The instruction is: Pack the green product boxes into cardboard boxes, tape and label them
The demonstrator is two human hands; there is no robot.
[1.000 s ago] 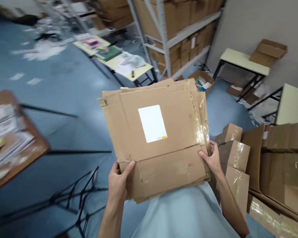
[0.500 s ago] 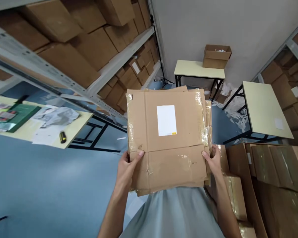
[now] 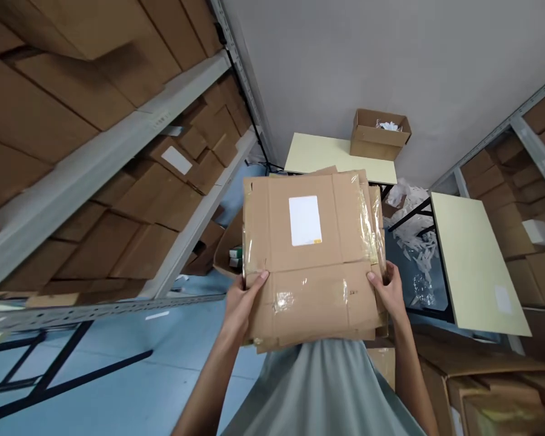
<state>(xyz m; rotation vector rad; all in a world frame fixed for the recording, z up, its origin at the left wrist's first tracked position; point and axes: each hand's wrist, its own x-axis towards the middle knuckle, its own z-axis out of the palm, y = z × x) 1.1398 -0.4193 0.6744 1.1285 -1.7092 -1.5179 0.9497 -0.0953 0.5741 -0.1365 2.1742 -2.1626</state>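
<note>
A stack of flattened cardboard boxes (image 3: 309, 303) is held in front of my body, its near edge against my shirt. Clear tape shines along its sides, and the top sheet carries a white label (image 3: 305, 220). My left hand (image 3: 243, 303) grips the left edge, thumb on top and fingers hidden underneath. On the right edge my right hand (image 3: 387, 292) is closed the same way, its thumb lying on the cardboard. Several uneven sheet edges show along the right side of the stack.
Metal shelves (image 3: 100, 109) full of cartons line the left. Ahead, an open carton (image 3: 379, 134) stands on a pale table (image 3: 320, 151) by the wall. A second table (image 3: 475, 260) is at right, with plastic wrap (image 3: 420, 242) on the floor beside it. Large cartons (image 3: 485, 363) sit low right.
My view has moved forward, so the shelves and tables appear nearer. The left table with papers has mostly slid out of sight. Both hands keep the same hold on the stack.
</note>
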